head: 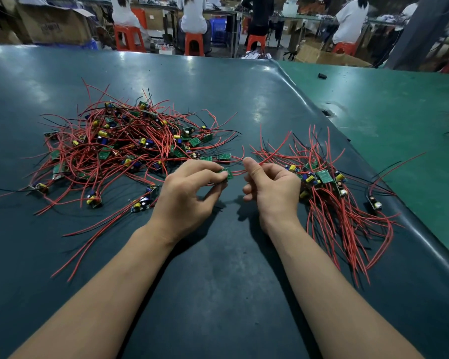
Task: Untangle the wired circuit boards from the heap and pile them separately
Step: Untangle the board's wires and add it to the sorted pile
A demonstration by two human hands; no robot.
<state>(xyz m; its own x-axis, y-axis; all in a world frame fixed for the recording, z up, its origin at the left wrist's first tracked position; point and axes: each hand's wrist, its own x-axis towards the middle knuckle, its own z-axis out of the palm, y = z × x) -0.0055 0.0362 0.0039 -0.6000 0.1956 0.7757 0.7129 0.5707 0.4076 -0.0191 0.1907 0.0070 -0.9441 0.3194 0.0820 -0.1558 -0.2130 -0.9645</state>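
Dark table point(218, 281), board point(227, 174) pinched between left fingers point(208, 178)

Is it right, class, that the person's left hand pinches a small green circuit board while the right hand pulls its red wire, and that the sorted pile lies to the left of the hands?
Not quite. The head view shows the left hand pinching the circuit board and the right hand holding its red wire, but the sorted pile lies to the right of the hands; the tangled heap is on the left.

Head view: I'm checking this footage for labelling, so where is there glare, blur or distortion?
Head view: overhead lights leave pale glare patches on the dark table mat; the wide lens bows the table's far edge; the seated people behind are soft; the left hand, right hand and held circuit board are sharp, casting soft shadows.
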